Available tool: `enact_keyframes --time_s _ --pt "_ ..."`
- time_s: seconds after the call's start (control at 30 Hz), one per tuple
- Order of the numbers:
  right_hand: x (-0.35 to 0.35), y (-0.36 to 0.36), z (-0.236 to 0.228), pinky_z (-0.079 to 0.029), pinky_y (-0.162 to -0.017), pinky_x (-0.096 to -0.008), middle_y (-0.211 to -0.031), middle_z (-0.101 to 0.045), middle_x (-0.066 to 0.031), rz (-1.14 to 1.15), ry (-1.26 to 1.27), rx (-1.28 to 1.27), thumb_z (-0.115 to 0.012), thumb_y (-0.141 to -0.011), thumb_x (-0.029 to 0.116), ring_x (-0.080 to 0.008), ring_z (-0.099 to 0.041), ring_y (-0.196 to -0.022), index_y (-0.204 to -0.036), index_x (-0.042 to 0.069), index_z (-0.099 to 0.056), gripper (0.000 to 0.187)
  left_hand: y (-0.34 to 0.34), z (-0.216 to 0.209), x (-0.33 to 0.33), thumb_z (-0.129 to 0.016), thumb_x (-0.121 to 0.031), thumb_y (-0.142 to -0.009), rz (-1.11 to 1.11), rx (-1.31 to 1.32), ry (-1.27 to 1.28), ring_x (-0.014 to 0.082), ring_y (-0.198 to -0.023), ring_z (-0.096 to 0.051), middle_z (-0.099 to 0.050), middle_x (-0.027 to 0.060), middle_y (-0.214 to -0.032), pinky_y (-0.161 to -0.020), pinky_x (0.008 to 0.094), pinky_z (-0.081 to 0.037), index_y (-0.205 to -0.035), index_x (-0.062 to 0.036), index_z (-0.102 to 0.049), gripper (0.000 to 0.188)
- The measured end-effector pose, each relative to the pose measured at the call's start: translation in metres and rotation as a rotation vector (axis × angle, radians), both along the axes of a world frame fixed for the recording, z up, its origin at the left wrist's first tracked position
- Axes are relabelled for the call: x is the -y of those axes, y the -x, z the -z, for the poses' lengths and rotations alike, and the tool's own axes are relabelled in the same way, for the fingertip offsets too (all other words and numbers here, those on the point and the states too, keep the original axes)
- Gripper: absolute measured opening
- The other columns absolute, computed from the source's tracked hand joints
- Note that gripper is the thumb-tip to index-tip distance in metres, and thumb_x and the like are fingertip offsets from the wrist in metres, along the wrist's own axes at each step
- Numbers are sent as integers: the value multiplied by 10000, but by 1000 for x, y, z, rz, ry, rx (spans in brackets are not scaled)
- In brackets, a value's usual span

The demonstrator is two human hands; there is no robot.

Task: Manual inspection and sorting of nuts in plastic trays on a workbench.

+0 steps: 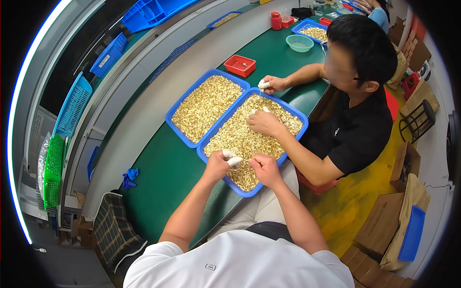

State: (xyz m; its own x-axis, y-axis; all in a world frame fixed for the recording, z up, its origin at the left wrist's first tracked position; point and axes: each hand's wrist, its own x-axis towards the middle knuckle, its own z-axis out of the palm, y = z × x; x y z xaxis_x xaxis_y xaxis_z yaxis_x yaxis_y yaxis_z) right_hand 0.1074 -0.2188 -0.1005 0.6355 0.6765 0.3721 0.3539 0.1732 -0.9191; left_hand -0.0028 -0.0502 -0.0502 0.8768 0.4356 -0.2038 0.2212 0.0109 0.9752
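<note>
Along a pale partition (165, 98) runs a green table (163, 185). Nearest, the left hand (221, 164) and right hand (266, 170) almost meet over a blue tray (247, 193) at the table's near edge, each grip pinched closed; whether they hold anything is too small to tell. Gold pieces (231, 139) fill that tray. Beyond are a co-worker's hands (265, 123). Toward the partition edge, a second tray (178, 129) adjoins; farther along stand a red box (237, 70) and a green bowl (300, 46).

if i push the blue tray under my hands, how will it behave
The blue tray would likely feel heavy, holding many small gold-coloured pieces. These look loose and may slide. It might tip, since one side seems to overhang the green table.
</note>
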Motion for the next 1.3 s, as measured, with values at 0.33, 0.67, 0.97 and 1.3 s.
enact_keyframes --time_s 0.33,0.67,0.97,1.3 --pt "2 3 -5 -475 -601 -357 -712 -644 -125 48 0 -90 -617 -946 115 -246 -627 -642 -782 -10 -652 210 1 1 6 -772 -37 -857 -114 79 -29 111 -754 -667 -729 50 -845 -695 259 -539 -952 5 -733 111" --pt "3 1 -5 -480 -606 -356 -716 -645 -124 11 -6 -51 -605 -947 102 -243 -630 -647 -782 -15 -646 206 0 2 6 -763 -3 -855 -55 97 -23 122 -794 -687 -740 63 -888 -735 268 -558 -969 -2 -736 118" --pt "1 3 -4 -460 -586 -378 -694 -611 -138 28 4 4 -627 -912 85 -284 -608 -628 -761 -16 -629 181 -2 -3 9 -756 -44 -874 -71 64 15 122 -737 -678 -736 66 -821 -684 263 -543 -920 5 -741 69" --pt "-2 3 0 -459 -581 -379 -698 -614 -139 9 45 -18 -623 -916 102 -279 -605 -622 -768 -10 -629 187 -9 9 24 -752 -41 -883 -83 52 -81 100 -771 -659 -734 36 -860 -711 248 -531 -946 -11 -753 69"
